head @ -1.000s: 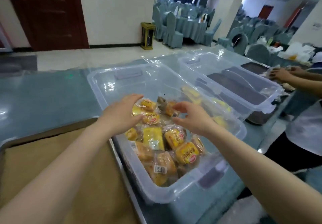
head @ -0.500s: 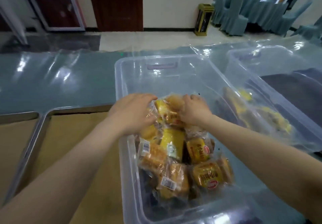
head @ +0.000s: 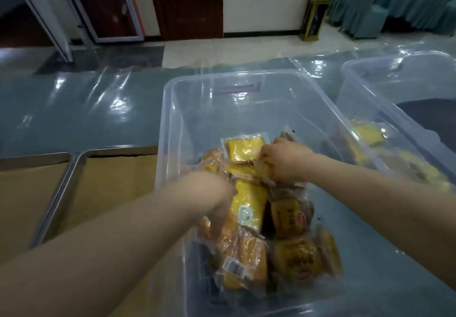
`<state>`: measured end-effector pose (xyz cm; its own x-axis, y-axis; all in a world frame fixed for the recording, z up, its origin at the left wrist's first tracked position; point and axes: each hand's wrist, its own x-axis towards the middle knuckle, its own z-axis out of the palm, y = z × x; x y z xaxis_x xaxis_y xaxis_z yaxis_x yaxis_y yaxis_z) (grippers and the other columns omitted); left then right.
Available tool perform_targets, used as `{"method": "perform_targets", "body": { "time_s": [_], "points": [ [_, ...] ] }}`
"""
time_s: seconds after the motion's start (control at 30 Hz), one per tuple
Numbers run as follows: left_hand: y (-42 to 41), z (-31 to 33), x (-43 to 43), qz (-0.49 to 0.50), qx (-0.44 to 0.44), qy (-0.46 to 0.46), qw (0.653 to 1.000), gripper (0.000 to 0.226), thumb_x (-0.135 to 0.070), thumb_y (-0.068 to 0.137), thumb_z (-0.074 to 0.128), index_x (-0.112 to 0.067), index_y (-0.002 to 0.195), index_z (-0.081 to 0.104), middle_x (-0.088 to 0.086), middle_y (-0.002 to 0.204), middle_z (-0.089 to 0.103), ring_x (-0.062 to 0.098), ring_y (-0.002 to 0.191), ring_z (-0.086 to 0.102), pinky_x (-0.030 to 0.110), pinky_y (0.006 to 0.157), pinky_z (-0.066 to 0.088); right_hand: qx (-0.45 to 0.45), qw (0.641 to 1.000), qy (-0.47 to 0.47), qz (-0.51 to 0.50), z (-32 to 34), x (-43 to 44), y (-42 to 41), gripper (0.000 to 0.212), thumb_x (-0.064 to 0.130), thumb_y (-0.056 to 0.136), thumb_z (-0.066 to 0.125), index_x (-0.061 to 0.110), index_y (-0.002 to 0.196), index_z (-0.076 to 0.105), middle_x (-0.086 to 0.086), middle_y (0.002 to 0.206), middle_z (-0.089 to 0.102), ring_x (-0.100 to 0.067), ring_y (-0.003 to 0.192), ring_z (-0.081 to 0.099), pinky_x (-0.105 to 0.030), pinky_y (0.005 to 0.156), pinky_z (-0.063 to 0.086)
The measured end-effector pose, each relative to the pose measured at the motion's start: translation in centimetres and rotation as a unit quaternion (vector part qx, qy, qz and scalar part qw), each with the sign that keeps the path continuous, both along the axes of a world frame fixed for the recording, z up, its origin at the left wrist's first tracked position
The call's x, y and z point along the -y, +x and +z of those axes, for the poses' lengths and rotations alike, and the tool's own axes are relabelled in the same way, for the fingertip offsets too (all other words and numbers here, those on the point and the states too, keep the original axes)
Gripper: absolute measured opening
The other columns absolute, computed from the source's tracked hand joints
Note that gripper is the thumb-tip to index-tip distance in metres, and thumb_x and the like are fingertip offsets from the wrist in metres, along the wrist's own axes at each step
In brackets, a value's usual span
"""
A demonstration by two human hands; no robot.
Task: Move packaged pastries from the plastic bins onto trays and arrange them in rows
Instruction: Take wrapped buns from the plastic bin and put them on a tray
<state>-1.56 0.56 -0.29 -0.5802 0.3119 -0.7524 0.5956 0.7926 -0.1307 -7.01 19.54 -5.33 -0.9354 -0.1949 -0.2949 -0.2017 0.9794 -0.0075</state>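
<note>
Two paper-lined trays beside bin (pastries inside).

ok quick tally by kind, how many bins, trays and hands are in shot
clear bins: 2, near bin and right bin
paper-lined trays: 2, tray by the near bin and far-left tray
hands: 2, left hand and right hand
total: 6
packaged pastries: heaped and overlapping, no sure count

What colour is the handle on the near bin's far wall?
The handle is purple, clearest in the head view, the only one.
</note>
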Motion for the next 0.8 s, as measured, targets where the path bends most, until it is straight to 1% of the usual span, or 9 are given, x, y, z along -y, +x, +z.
{"method": "perform_targets", "body": {
  "time_s": [0.13,0.2,0.33,0.47,0.53,0.6,0.67,0.73,0.8],
  "points": [
    [3.2,-2.6,-2.0,-0.038,0.026,-0.074,0.996,0.074,-0.019,0.084,0.066,-0.019,0.147,0.027,0.018,0.15,0.025,0.039,0.126,0.041,0.05,0.096,0.042,0.044,0.995,-0.054,-0.076,0.3,-1.5,1.7,0.047,0.033,0.078,0.058,0.029,0.124,0.049,-0.008,0.121,0.052,-0.026,0.103,0.051,-0.035,0.077,0.048],
    [2.9,-2.6,-1.7,-0.035,-0.01,-0.039,0.999,0.066,-0.005,0.087,0.056,-0.017,0.145,0.027,0.019,0.149,0.022,0.041,0.12,0.045,0.048,0.09,0.047,0.029,0.997,-0.032,-0.065,0.0,-1.0,2.3,0.039,0.034,0.082,0.055,0.03,0.121,0.051,-0.01,0.127,0.046,-0.032,0.108,0.053,-0.038,0.078,0.048],
    [1.4,-3.1,-1.5,-0.088,-0.144,0.022,0.985,0.044,-0.004,0.088,0.051,-0.01,0.13,0.037,0.014,0.128,0.047,0.033,0.114,0.048,0.043,0.089,0.044,0.016,0.998,0.003,-0.063,0.6,-0.3,2.0,0.037,0.03,0.086,0.056,0.029,0.123,0.052,-0.009,0.128,0.045,-0.033,0.107,0.055,-0.034,0.071,0.039],
    [-1.2,-4.2,-2.3,-0.063,-0.276,0.104,0.954,0.056,-0.011,0.083,0.06,-0.016,0.132,0.034,0.013,0.136,0.035,0.033,0.124,0.036,0.043,0.094,0.037,0.022,0.997,-0.013,-0.067,1.5,-0.2,1.3,0.037,0.04,0.091,0.051,0.023,0.124,0.052,-0.013,0.124,0.047,-0.034,0.111,0.052,-0.038,0.078,0.043],
    [-2.3,-5.0,-1.7,0.029,-0.242,0.096,0.965,0.071,-0.011,0.083,0.061,-0.022,0.143,0.025,0.017,0.151,0.014,0.04,0.133,0.024,0.05,0.103,0.031,0.016,0.998,-0.018,-0.066,1.8,-0.2,1.0,0.039,0.041,0.09,0.052,0.022,0.124,0.053,-0.014,0.124,0.048,-0.035,0.112,0.051,-0.04,0.084,0.044],
    [-2.6,-6.5,-0.9,0.131,-0.171,0.06,0.975,0.098,-0.01,0.08,0.067,-0.035,0.15,0.003,0.016,0.155,-0.016,0.047,0.139,0.008,0.057,0.112,0.013,0.015,0.998,-0.023,-0.061,1.5,-0.2,0.9,0.039,0.039,0.089,0.054,0.022,0.124,0.052,-0.014,0.124,0.048,-0.034,0.111,0.052,-0.039,0.085,0.045],
    [-2.4,-7.7,-0.8,0.14,-0.151,0.004,0.979,0.105,-0.006,0.081,0.065,-0.039,0.148,-0.009,0.019,0.151,-0.028,0.05,0.139,0.001,0.057,0.112,0.0,0.037,0.998,-0.026,-0.051,1.0,-0.3,0.8,0.048,0.04,0.086,0.06,0.024,0.13,0.048,-0.015,0.128,0.045,-0.034,0.111,0.052,-0.038,0.087,0.045],
    [-2.5,-8.4,-0.9,0.135,-0.155,-0.003,0.979,0.094,-0.002,0.084,0.057,-0.037,0.149,-0.001,0.023,0.153,-0.019,0.053,0.137,0.009,0.057,0.112,0.006,0.099,0.994,-0.008,-0.045,0.3,-0.2,0.8,0.076,0.047,0.078,0.071,0.029,0.142,0.035,-0.018,0.141,0.032,-0.038,0.119,0.047,-0.042,0.094,0.047],
    [-3.1,-8.2,-1.1,0.141,-0.174,0.038,0.974,0.075,0.0,0.086,0.051,-0.028,0.147,0.016,0.024,0.153,0.004,0.05,0.13,0.03,0.052,0.105,0.029,0.127,0.991,0.008,-0.052,-0.7,0.0,1.1,0.094,0.054,0.073,0.073,0.035,0.148,0.02,-0.017,0.152,0.012,-0.049,0.127,0.036,-0.053,0.099,0.043]
  ]
}}
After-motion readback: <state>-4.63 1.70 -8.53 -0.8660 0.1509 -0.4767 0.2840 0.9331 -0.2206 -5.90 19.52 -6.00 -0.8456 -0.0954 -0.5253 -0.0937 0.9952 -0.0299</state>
